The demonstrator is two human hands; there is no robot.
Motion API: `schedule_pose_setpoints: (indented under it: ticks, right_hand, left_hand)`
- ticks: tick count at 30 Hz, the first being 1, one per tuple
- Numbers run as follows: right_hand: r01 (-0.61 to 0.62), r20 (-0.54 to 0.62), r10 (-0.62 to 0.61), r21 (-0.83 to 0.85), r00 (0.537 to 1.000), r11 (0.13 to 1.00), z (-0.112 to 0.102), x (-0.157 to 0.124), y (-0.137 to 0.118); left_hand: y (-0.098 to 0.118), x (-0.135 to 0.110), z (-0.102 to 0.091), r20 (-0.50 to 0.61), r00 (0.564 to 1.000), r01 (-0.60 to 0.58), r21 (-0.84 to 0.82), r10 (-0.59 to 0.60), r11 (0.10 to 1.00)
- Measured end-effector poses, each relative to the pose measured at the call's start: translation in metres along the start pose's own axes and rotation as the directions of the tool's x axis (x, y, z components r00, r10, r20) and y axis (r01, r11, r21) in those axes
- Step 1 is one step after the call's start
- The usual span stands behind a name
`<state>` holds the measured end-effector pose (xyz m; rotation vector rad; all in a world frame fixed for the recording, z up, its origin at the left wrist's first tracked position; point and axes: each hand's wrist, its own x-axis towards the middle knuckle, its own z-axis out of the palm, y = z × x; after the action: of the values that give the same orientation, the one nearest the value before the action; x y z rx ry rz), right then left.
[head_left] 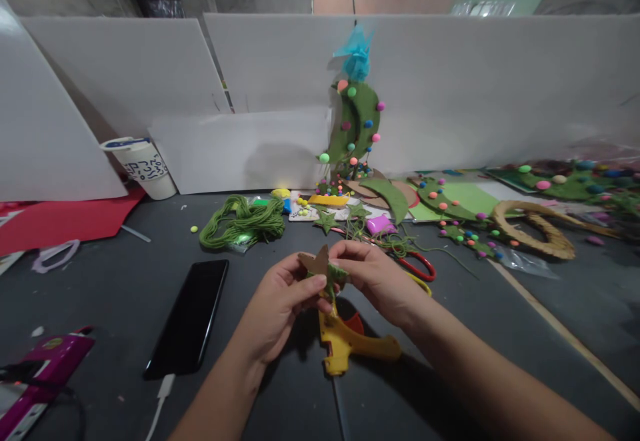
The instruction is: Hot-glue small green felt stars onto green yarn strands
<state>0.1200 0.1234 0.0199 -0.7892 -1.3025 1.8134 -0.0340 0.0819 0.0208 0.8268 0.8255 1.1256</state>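
Note:
A small brown cardboard star [317, 261], partly wound with green yarn, is held between both hands over the dark table. My left hand [280, 304] pinches the star from the left, thumb on top. My right hand [377, 278] closes on its yarn-covered right side. Directly below the hands lies a yellow glue gun [350, 344]. A skein of green yarn [243, 222] rests farther back on the left.
A black phone [189, 318] on a white cable lies to the left. Red-handled scissors [417, 266] sit right of my hands. A green felt tree with pompoms [356, 124] stands at the back, a paper cup [145, 166] at far left, a straw ring [537, 228] at right.

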Motion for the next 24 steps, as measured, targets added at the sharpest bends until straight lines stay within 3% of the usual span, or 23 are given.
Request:
schedule_pose_setpoints:
  ticks: [4,7,10,14,19,24]
  right_hand:
    - [0.084,-0.084,-0.103,-0.21,0.991,0.974,0.0,0.001,0.001]
    - [0.115,-0.106,-0.173,-0.412,0.979,0.904,0.003,0.0,0.002]
    - [0.159,-0.111,-0.276,-0.596,0.955,0.787,0.007,-0.002,0.003]
    - [0.238,-0.027,-0.387,-0.749,0.922,0.619,0.009,-0.005,0.004]
    - [0.289,0.093,-0.423,-0.857,0.901,0.427,0.009,-0.007,0.007]
    - [0.265,0.128,-0.459,-0.932,0.879,0.247,0.011,-0.01,0.009]
  left_hand:
    - [-0.004,0.003,0.001,-0.076,0.996,-0.04,0.007,0.04,0.999]
    - [-0.006,0.004,0.001,-0.126,0.991,-0.033,0.016,0.034,0.999]
    - [-0.006,0.005,0.001,-0.167,0.985,-0.042,0.052,0.05,0.998]
    - [-0.004,0.006,-0.002,-0.217,0.972,-0.072,0.107,0.094,0.992]
    - [-0.002,0.006,-0.004,-0.227,0.973,-0.027,0.041,0.035,0.999]
    - [-0.002,0.006,-0.003,-0.211,0.976,-0.051,-0.022,0.045,0.998]
